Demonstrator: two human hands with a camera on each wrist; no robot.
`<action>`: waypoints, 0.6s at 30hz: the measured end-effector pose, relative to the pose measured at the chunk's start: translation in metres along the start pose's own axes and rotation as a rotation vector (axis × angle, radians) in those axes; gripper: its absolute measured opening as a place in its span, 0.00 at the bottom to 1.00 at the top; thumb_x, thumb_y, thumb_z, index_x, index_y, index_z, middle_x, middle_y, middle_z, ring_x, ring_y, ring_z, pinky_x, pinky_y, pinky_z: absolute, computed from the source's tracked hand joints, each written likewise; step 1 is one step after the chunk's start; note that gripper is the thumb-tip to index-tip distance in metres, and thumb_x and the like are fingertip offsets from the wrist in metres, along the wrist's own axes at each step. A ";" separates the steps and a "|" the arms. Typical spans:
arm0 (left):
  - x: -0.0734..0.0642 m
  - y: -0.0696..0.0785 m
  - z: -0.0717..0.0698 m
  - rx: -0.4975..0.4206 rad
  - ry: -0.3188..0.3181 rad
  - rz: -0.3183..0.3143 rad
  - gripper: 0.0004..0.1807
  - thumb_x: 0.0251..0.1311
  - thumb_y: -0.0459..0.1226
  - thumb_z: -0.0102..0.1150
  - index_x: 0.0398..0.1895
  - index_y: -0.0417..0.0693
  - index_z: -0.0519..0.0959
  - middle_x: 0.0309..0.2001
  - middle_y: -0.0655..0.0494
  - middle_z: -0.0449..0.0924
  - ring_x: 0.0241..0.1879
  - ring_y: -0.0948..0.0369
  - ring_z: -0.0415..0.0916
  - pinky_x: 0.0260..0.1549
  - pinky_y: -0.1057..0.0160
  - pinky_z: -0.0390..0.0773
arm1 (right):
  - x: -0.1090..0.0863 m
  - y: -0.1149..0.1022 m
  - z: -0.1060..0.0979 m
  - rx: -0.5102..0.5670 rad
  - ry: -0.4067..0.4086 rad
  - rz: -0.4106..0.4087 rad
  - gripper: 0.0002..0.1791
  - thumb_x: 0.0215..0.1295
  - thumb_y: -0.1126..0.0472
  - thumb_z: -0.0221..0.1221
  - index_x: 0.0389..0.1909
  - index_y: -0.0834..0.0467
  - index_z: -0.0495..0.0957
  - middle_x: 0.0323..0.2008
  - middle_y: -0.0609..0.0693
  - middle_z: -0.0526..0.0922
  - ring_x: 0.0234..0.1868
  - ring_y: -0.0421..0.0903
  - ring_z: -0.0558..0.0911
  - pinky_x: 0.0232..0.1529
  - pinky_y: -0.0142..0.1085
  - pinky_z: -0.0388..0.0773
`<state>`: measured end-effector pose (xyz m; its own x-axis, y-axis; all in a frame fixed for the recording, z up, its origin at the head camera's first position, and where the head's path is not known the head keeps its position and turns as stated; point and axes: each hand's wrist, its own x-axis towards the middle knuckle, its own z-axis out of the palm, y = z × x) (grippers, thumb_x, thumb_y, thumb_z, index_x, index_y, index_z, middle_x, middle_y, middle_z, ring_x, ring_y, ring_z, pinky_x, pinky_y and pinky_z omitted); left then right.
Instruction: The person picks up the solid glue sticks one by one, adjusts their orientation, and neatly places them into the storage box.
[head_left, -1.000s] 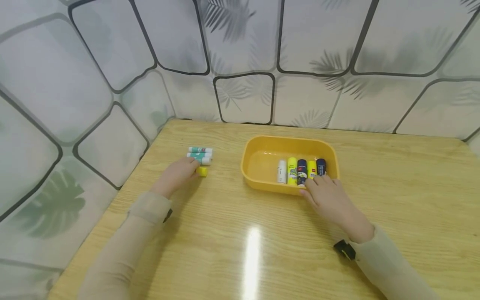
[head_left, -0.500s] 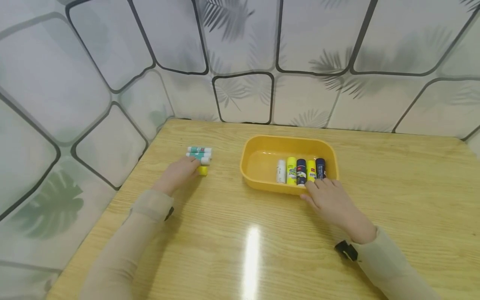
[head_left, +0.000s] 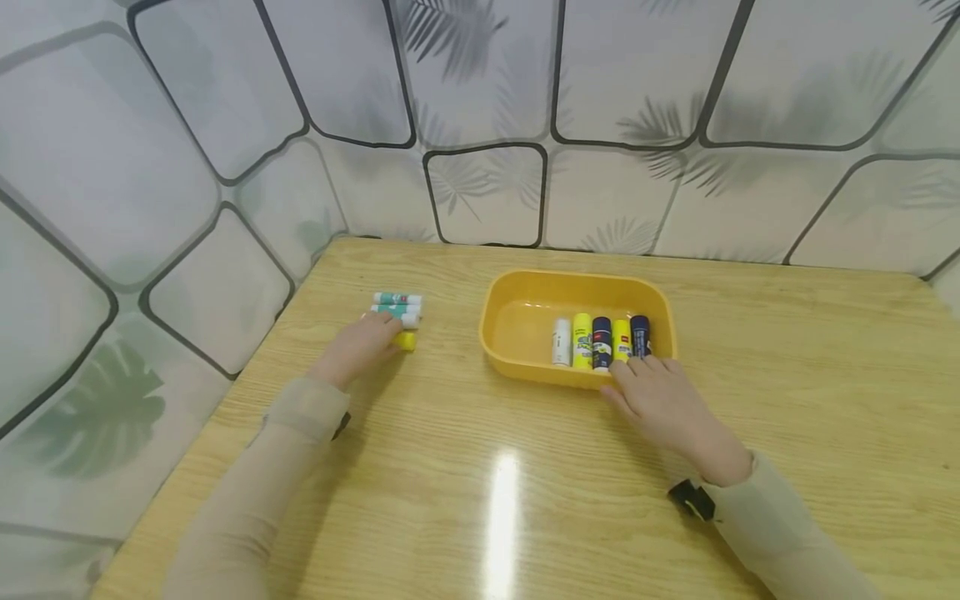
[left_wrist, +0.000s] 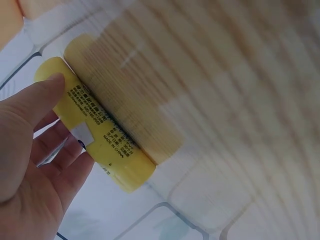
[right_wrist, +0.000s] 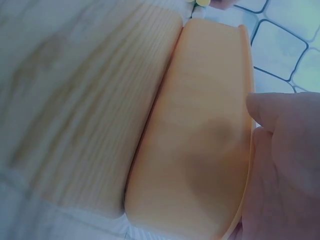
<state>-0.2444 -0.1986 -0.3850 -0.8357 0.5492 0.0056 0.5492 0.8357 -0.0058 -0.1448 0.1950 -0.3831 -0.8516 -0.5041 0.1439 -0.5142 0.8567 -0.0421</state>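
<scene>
My left hand [head_left: 358, 346] holds a yellow glue stick [left_wrist: 102, 122] that lies on the wooden table, thumb on one end and fingers along its side. Only the yellow end shows in the head view. Right behind that hand lie several green-and-white glue sticks [head_left: 397, 309] side by side, the nearest partly hidden by the fingers. My right hand [head_left: 667, 408] grips the near right rim of a yellow-orange plastic basket [head_left: 517, 362], thumb outside and fingers over the edge. Inside the basket, a row holds a white stick [head_left: 562, 342], yellow ones [head_left: 582, 340] and dark blue ones [head_left: 602, 343].
The wooden table [head_left: 420, 500] meets a patterned wall [head_left: 487, 196] at the back and another on the left. The left part of the basket's floor [head_left: 523, 325] shows bare. A glare streak [head_left: 502, 525] crosses the table's front.
</scene>
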 end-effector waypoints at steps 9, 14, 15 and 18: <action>0.004 0.000 0.005 -0.039 -0.038 -0.010 0.11 0.54 0.36 0.58 0.39 0.39 0.73 0.34 0.48 0.73 0.35 0.53 0.71 0.38 0.56 0.70 | 0.002 0.001 0.003 0.033 0.011 0.011 0.10 0.64 0.56 0.48 0.27 0.57 0.65 0.22 0.48 0.65 0.28 0.50 0.69 0.31 0.43 0.62; 0.006 0.002 0.004 -0.051 -0.065 -0.025 0.16 0.54 0.37 0.59 0.44 0.39 0.73 0.38 0.48 0.74 0.38 0.53 0.71 0.40 0.56 0.70 | 0.001 0.001 0.004 0.027 0.039 0.008 0.09 0.63 0.58 0.49 0.26 0.57 0.65 0.22 0.48 0.66 0.27 0.50 0.69 0.31 0.42 0.61; 0.007 0.002 0.004 -0.052 -0.072 -0.029 0.17 0.54 0.37 0.59 0.45 0.39 0.73 0.38 0.47 0.74 0.38 0.53 0.71 0.40 0.56 0.70 | 0.001 0.001 0.004 0.030 0.044 0.005 0.09 0.63 0.59 0.49 0.26 0.57 0.65 0.22 0.48 0.66 0.27 0.50 0.69 0.31 0.42 0.60; 0.007 0.004 0.003 -0.048 -0.086 -0.033 0.18 0.54 0.38 0.59 0.46 0.39 0.73 0.39 0.47 0.74 0.39 0.52 0.71 0.41 0.55 0.70 | 0.000 0.001 0.003 0.034 0.057 -0.004 0.08 0.63 0.60 0.50 0.25 0.57 0.65 0.22 0.48 0.66 0.27 0.50 0.69 0.30 0.42 0.61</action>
<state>-0.2482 -0.1915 -0.3880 -0.8498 0.5208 -0.0810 0.5192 0.8536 0.0410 -0.1457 0.1955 -0.3863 -0.8427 -0.4997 0.2004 -0.5217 0.8498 -0.0752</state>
